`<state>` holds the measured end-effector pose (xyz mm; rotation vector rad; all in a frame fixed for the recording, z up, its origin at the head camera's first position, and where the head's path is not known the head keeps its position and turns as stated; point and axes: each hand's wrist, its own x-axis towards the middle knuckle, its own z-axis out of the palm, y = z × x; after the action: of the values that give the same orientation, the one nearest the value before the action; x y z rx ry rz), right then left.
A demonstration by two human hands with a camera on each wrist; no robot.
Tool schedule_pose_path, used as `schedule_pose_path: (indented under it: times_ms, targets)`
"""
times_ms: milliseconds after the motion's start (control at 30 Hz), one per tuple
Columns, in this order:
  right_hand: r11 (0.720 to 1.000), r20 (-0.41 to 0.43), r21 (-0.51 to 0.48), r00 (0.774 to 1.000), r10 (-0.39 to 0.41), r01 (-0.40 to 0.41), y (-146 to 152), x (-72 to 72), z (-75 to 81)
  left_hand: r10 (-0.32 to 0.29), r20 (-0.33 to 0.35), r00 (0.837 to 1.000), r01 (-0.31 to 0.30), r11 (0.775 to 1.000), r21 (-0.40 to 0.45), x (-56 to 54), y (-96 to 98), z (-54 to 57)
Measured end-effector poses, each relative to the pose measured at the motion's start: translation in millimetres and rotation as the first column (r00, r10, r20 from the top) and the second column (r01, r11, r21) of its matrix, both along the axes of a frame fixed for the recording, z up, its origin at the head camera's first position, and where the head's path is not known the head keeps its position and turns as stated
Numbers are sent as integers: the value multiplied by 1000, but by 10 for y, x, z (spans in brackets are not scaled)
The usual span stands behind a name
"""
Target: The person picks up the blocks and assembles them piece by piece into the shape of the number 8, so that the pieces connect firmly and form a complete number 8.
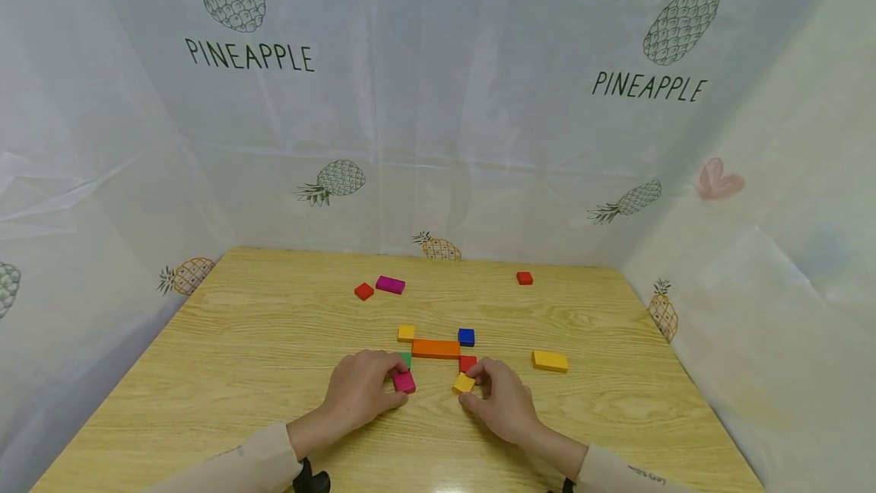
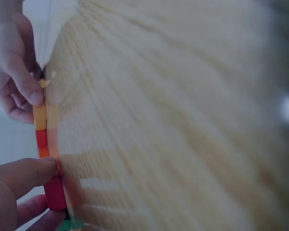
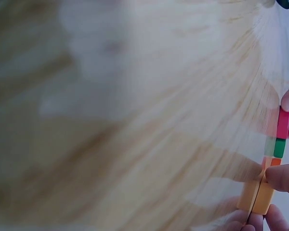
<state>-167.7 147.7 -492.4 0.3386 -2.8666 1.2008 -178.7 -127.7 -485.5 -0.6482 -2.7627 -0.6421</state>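
My left hand (image 1: 363,388) pinches a pink block (image 1: 404,382) between thumb and fingers on the table, just in front of a green block (image 1: 406,360). On the other side my right hand (image 1: 503,400) grips a yellow block (image 1: 464,383), turned at an angle, close in front of a red block (image 1: 468,364). Between the green and red blocks, slightly farther back, lies a long orange block (image 1: 436,349). A yellow square block (image 1: 407,333) stands at its far left corner and a blue block (image 1: 467,337) at its far right corner. Both wrist views show the pinched blocks low on the glossy surface.
To the right lies a yellow oblong block (image 1: 550,361). Farther back on the wooden table (image 1: 274,310) are a red block (image 1: 364,291), a purple oblong block (image 1: 391,284) and another red block (image 1: 524,278). A pineapple-print sheet (image 1: 438,97) hangs behind and along the sides.
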Motion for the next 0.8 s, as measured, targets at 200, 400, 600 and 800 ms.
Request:
schedule_pose_path:
  times_ms: [200, 400, 600, 800]
  targets:
    - [1000, 14, 2, 1000, -6, 6, -8, 1, 5, 12, -19, 1000, -12, 1000, -8, -7, -16, -13]
    - [1000, 6, 6, 1000, 1, -1, -7, 3, 0, 11, -16, 1000, -11, 1000, 3, -11, -15, -10]
    - [1000, 7, 3, 1000, -3, 3, -8, 7, 7, 18, -8, 1000, -18, 1000, 2, -17, -6, -14]
    - [1000, 10, 14, 1000, -13, 12, -4, -5, 2, 26, -14, 1000, -26, 1000, 6, -29, -7, -21]
